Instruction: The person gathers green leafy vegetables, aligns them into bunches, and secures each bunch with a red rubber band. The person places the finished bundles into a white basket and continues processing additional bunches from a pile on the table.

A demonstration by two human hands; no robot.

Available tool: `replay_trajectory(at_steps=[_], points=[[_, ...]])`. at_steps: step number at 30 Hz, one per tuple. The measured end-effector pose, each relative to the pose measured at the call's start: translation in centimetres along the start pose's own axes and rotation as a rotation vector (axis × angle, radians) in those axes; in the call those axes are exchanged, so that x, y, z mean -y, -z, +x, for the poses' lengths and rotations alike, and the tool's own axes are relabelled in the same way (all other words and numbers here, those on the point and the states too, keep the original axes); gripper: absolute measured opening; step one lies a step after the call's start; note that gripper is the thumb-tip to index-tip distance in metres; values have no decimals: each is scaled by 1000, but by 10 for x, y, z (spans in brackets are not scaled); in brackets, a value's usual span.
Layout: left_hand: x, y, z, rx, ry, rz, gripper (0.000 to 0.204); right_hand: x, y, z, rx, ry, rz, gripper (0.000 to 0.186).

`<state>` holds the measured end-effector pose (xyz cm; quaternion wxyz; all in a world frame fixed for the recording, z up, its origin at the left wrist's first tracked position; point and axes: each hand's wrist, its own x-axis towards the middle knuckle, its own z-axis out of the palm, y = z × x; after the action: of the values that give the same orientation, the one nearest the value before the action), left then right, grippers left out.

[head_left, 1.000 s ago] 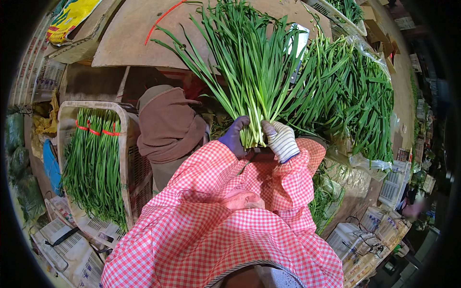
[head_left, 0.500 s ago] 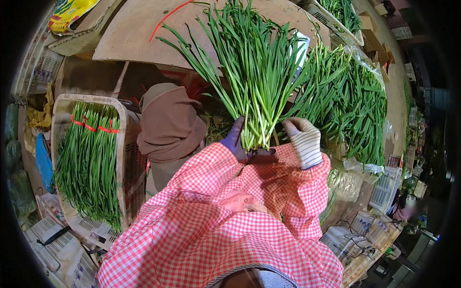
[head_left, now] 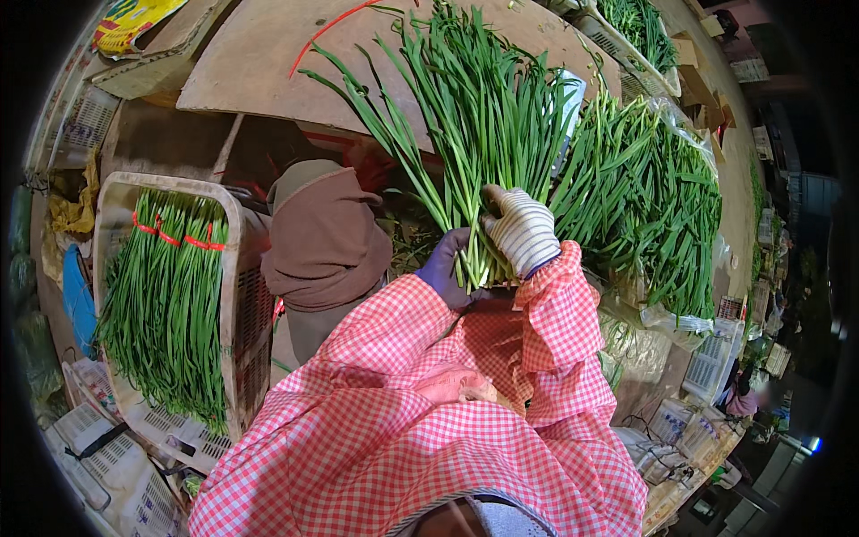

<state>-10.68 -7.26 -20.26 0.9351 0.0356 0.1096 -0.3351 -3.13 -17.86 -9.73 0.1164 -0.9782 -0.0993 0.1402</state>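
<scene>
My left hand (head_left: 446, 268) in a purple glove grips a loose bunch of long green leafy stalks (head_left: 465, 125) by its pale stem ends. My right hand (head_left: 517, 228), in a cream striped glove, closes on the front of the same bunch a little higher, covering part of the stems. A wide pile of similar greens (head_left: 644, 197) on clear plastic lies to the right. A metal blade (head_left: 571, 103) is partly hidden behind the held leaves, above the pile. A red tie (head_left: 313, 43) lies on the brown board (head_left: 246, 63).
A pale plastic crate (head_left: 230, 331) at left holds several red-banded bundles (head_left: 165, 304). A brown cloth-covered form (head_left: 322, 233) stands beside it. Another crate of greens (head_left: 635, 40) is at top right. Stacked baskets (head_left: 94, 447) sit at lower left; a person in pink (head_left: 741, 401) is at far right.
My right hand moved off the bunch to the right half a second ago and is now back on it, higher up and further left. My left hand still grips the stems.
</scene>
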Motion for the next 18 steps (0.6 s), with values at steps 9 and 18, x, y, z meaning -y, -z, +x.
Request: replay_trajectory(at_steps=[9, 18], points=[[-5, -33, -11, -66, 77, 251, 47, -9, -17, -16, -174, -218, 818, 38], [-4, 5, 14, -223, 278, -132, 16, 17, -10, -62, -18, -232, 883, 32]])
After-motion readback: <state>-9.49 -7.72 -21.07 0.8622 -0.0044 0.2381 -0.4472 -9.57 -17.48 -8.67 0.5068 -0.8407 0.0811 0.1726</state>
